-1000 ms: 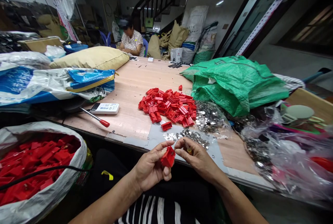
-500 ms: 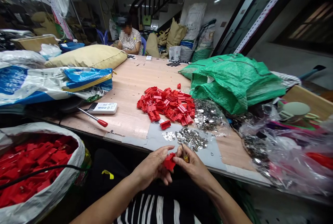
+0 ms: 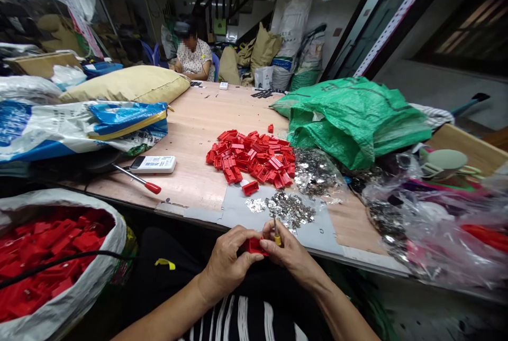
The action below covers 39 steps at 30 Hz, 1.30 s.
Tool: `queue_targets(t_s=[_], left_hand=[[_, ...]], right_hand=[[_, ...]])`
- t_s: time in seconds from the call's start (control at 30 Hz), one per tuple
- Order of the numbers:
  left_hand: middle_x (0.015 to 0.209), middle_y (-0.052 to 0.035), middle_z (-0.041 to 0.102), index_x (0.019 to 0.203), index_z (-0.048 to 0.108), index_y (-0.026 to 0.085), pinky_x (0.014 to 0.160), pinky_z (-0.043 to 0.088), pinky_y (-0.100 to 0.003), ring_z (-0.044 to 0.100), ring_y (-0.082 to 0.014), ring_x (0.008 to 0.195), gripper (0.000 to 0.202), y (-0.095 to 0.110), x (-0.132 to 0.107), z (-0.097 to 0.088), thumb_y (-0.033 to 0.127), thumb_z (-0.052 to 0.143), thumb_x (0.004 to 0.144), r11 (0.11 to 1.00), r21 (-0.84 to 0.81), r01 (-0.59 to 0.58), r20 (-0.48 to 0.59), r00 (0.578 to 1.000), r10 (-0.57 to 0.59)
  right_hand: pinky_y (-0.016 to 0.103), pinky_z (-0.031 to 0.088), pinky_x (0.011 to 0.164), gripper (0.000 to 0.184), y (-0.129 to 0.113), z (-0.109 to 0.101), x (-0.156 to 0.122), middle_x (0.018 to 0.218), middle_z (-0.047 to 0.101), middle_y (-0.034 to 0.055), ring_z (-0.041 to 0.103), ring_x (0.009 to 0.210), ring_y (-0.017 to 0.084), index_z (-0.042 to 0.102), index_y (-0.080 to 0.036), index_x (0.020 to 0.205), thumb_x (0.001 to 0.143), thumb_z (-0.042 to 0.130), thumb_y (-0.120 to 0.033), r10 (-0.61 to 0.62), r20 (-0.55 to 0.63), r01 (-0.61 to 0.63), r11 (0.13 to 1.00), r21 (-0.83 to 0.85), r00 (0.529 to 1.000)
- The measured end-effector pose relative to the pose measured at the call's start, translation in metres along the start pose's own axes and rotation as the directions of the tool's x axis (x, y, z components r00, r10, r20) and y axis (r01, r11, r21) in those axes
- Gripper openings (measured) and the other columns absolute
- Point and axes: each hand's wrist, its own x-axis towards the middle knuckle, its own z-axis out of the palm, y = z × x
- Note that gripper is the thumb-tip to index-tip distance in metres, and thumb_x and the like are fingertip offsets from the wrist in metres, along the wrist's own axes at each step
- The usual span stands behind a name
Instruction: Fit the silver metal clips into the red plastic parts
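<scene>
Work seems at positioning: left hand [image 3: 228,257] pinches red part [image 3: 254,246], right hand [image 3: 291,251], pinching tool [image 3: 277,239], touches this part; next move probably wants steady hold.

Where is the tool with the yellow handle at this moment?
In the head view, below centre, the yellow-handled tool is roughly upright in the right hand, just right of the red piece in the left hand.
</scene>
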Motion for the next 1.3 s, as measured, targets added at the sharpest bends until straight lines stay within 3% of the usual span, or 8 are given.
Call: queue_targets(t_s=[0.37,0.63,0.83,0.93,1.03,1.1,1.2,1.3], left_hand=[[0.096,-0.0107,0.069,0.112,0.065,0.022,0.079,0.047,-0.034,0.061,-0.0228,0.087,0.028,0.002,-0.002,0.001,0.021,0.062,0.084,0.999,0.006,-0.053,0.055,0.997,0.053],[0.095,-0.011,0.068,0.11,0.067,0.023,0.078,0.047,-0.034,0.062,-0.0229,0.086,0.028,0.001,-0.007,-0.004,0.019,0.063,0.082,0.998,-0.054,-0.043,0.051,0.998,0.046],[0.095,-0.0102,0.07,0.107,0.068,0.023,0.079,0.047,-0.033,0.062,-0.0229,0.088,0.028,-0.002,-0.009,-0.014,0.017,0.066,0.08,0.992,-0.11,-0.06,0.051,0.997,0.066],[0.091,-0.0084,0.069,0.101,0.07,0.021,0.077,0.048,-0.031,0.063,-0.0214,0.084,0.025,-0.008,-0.007,-0.019,0.021,0.071,0.076,0.989,-0.15,-0.013,0.009,1.0,0.015],[0.091,-0.0063,0.067,0.098,0.068,0.02,0.077,0.049,-0.029,0.063,-0.0197,0.083,0.026,-0.017,-0.004,-0.021,0.025,0.073,0.074,0.949,-0.288,0.129,-0.066,0.986,-0.154],[0.092,-0.0048,0.067,0.103,0.064,0.02,0.078,0.05,-0.028,0.064,-0.0184,0.083,0.032,-0.022,-0.001,-0.02,0.026,0.074,0.073,0.875,-0.431,0.221,-0.099,0.952,-0.289],[0.089,-0.0011,0.066,0.101,0.058,0.02,0.077,0.05,-0.026,0.064,-0.0154,0.081,0.037,-0.027,0.001,-0.019,0.024,0.077,0.069,0.792,-0.551,0.263,-0.14,0.906,-0.399],[0.085,0.0008,0.066,0.093,0.057,0.019,0.076,0.05,-0.024,0.064,-0.0137,0.079,0.033,-0.028,0.003,-0.02,0.023,0.078,0.068,0.796,-0.539,0.274,-0.156,0.897,-0.414]], right_hand=[[0.021,0.019,0.048,0.045,0.003,0.002,-0.012,0.066,0.042,-0.0068,0.029,0.052,0.006,0.045,-0.022,0.091,0.074,0.067,-0.057,0.117,0.042,-0.121,0.988,0.096,0.992],[0.021,0.021,0.049,0.042,-0.001,0.003,-0.01,0.07,0.046,-0.0046,0.032,0.056,0.007,0.047,-0.02,0.091,0.075,0.068,-0.052,0.098,0.1,-0.107,0.99,0.092,0.99],[0.021,0.02,0.05,0.044,0.004,0.006,-0.006,0.072,0.045,-0.0054,0.032,0.056,0.006,0.046,-0.021,0.095,0.073,0.072,-0.049,0.096,0.191,-0.139,0.964,0.226,0.977],[0.02,0.018,0.048,0.046,0.005,0.007,0.001,0.069,0.042,-0.0067,0.03,0.053,0.006,0.046,-0.021,0.096,0.071,0.073,-0.05,0.093,0.206,-0.143,0.96,0.241,0.974],[0.02,0.023,0.048,0.045,-0.001,0.001,0.016,0.071,0.049,-0.0052,0.035,0.052,0.007,0.048,-0.023,0.104,0.075,0.068,-0.051,0.09,0.161,-0.101,0.993,0.063,0.983],[0.023,0.033,0.054,0.032,-0.007,-0.005,0.028,0.08,0.057,-0.0012,0.046,0.06,0.011,0.052,-0.023,0.102,0.082,0.061,-0.046,0.0,0.022,0.006,0.97,-0.243,1.0],[0.029,0.04,0.072,0.012,-0.014,-0.014,0.047,0.089,0.063,0.0028,0.056,0.079,0.017,0.06,-0.022,0.092,0.086,0.054,-0.029,-0.233,-0.105,0.088,0.69,-0.719,0.967],[0.029,0.041,0.077,0.013,-0.013,-0.016,0.061,0.093,0.064,0.0041,0.059,0.086,0.019,0.062,-0.021,0.093,0.085,0.052,-0.022,-0.261,-0.094,0.035,0.451,-0.892,0.961]])
